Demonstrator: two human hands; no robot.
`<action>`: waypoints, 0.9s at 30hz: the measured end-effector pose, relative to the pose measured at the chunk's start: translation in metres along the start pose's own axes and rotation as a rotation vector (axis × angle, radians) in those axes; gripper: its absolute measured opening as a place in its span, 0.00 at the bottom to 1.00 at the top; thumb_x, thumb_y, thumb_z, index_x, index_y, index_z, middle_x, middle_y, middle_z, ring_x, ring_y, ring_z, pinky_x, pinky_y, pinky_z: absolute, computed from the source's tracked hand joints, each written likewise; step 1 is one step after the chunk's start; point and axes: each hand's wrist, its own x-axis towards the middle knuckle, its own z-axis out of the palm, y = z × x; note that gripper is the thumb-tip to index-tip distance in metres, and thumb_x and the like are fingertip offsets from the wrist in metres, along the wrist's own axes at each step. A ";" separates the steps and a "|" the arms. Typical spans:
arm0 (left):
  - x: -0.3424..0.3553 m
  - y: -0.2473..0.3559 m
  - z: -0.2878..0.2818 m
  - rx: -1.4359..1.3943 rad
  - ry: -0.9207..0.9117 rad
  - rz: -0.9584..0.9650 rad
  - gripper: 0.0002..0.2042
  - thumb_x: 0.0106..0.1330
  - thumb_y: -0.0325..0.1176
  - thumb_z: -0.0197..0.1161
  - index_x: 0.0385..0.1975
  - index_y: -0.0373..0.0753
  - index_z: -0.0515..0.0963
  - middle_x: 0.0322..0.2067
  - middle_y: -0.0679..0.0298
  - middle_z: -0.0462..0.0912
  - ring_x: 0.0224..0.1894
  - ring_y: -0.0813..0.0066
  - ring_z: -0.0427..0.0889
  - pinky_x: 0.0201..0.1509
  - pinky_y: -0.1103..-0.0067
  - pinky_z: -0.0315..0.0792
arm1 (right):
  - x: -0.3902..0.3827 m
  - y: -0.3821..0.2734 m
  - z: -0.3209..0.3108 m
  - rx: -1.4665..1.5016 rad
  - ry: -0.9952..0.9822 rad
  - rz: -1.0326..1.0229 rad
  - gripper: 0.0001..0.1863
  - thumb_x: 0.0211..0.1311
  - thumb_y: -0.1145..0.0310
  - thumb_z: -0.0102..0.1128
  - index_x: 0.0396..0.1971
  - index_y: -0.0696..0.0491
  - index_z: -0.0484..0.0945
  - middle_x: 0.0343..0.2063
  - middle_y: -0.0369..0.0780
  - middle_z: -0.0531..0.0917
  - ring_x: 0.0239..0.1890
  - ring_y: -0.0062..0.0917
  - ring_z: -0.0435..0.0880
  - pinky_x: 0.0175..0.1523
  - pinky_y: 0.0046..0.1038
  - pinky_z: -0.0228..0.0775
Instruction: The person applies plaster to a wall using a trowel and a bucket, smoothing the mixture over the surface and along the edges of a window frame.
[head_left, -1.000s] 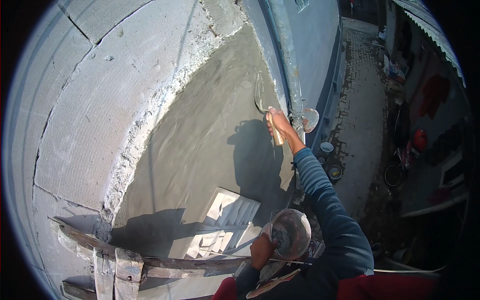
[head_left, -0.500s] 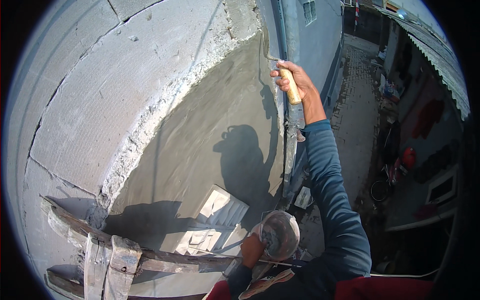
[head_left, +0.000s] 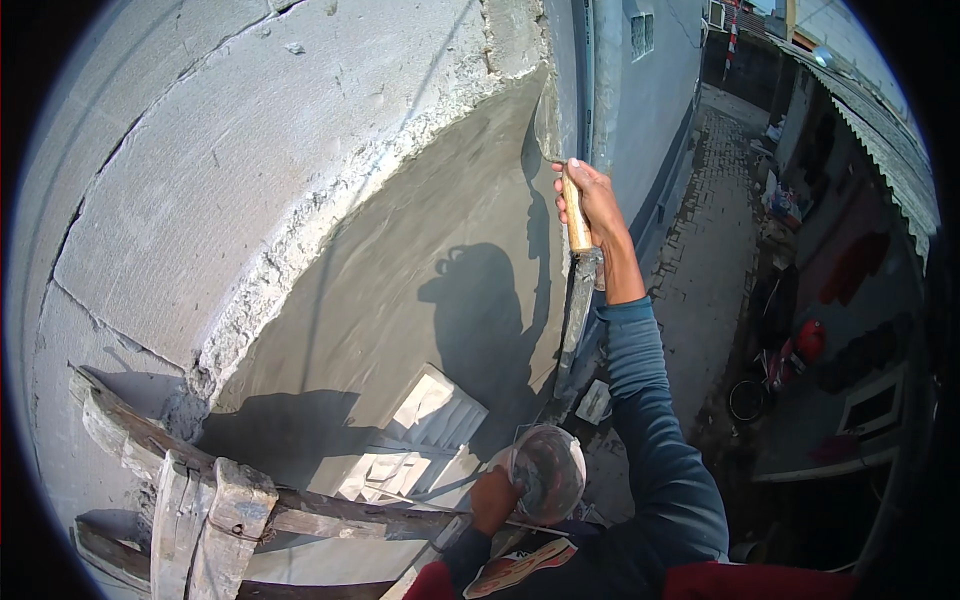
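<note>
Right hand [head_left: 598, 203] is wrapped around the wooden handle of a trowel [head_left: 577, 215], arm reaching well up and out. The blade [head_left: 546, 122] points up along the right edge of a big patch of smooth grey plaster [head_left: 400, 270], close to the corner. Can't tell whether it's actually touching the surface or just off it.

Left hand [head_left: 493, 500] is down low, closed on the left side of a bucket [head_left: 579, 470], with some grey mix [head_left: 535, 478] inside. The fingers are partly hidden, so I can't say exactly how they grip it.

Up and left of the plaster there's a crumbly white border [head_left: 300, 228], then pale blocks [head_left: 230, 130] with dark joints. Person's shadow [head_left: 475, 310] falls right across the plaster, and a white louvre [head_left: 440, 408] sits just below that. Rough timbers [head_left: 210, 520] cross at lower left. Over on the right, a pipe [head_left: 606, 90] runs up beside a blue-grey wall [head_left: 655, 120], with a paved lane [head_left: 700, 230] past it.
</note>
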 end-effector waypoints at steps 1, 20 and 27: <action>0.000 0.001 0.001 0.001 0.017 0.010 0.20 0.51 0.46 0.70 0.32 0.34 0.78 0.26 0.49 0.83 0.31 0.50 0.84 0.36 0.61 0.77 | 0.008 0.000 -0.001 0.003 0.011 0.010 0.19 0.73 0.57 0.47 0.45 0.59 0.75 0.22 0.33 0.73 0.17 0.17 0.72 0.19 0.21 0.68; 0.001 0.000 0.000 -0.033 -0.008 -0.037 0.20 0.51 0.45 0.68 0.35 0.34 0.77 0.29 0.49 0.83 0.33 0.50 0.85 0.38 0.60 0.78 | 0.071 -0.079 -0.055 0.136 -0.308 0.345 0.20 0.76 0.55 0.37 0.44 0.57 0.72 0.20 0.32 0.69 0.13 0.10 0.64 0.11 0.12 0.62; 0.003 0.000 0.001 -0.038 0.000 -0.044 0.19 0.51 0.44 0.68 0.34 0.34 0.77 0.29 0.49 0.83 0.33 0.51 0.85 0.37 0.60 0.78 | 0.065 -0.105 -0.053 0.063 -0.333 0.397 0.20 0.77 0.55 0.38 0.43 0.57 0.71 0.17 0.29 0.67 0.10 0.07 0.64 0.10 0.10 0.62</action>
